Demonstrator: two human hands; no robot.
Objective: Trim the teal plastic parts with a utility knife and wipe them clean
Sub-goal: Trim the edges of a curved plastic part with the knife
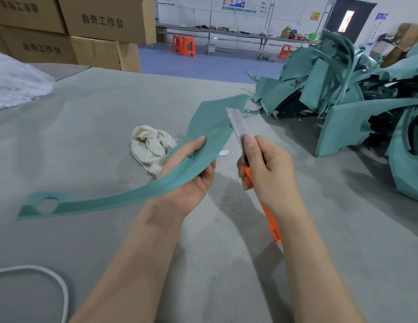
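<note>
At the centre of the view, above a grey felt-covered worktable (110,127), the person's left hand (189,173) pinches a long, curved teal plastic part (138,194) near its middle, thumb pressed on the upper face and fingers curled underneath, so the part is held clear of the table. From that grip the part's long axis runs two ways: its narrow end, with a round hole cut in it, sweeps away to the left and toward the person, while its wider end fans away from the person and to the right. Just beside that wide end, to the right of the left hand, the right hand (266,173) is wrapped tight around an orange utility knife (254,173), thumb laid along the top of the extended blade, which points up and away. The blade lies against or just at the right-hand edge of the wide end; whether it actually touches cannot be told. The right hand is the nearer one to that edge, so the coming trim looks likely to run along it, with the left hand steadying the part. Just beyond the left hand a crumpled cream rag (149,148) rests on the table, partly under the part. Farther right, well apart from both hands, lies a heap of teal parts (343,89). Stacked cardboard boxes (70,31) stand at the far left.
</note>
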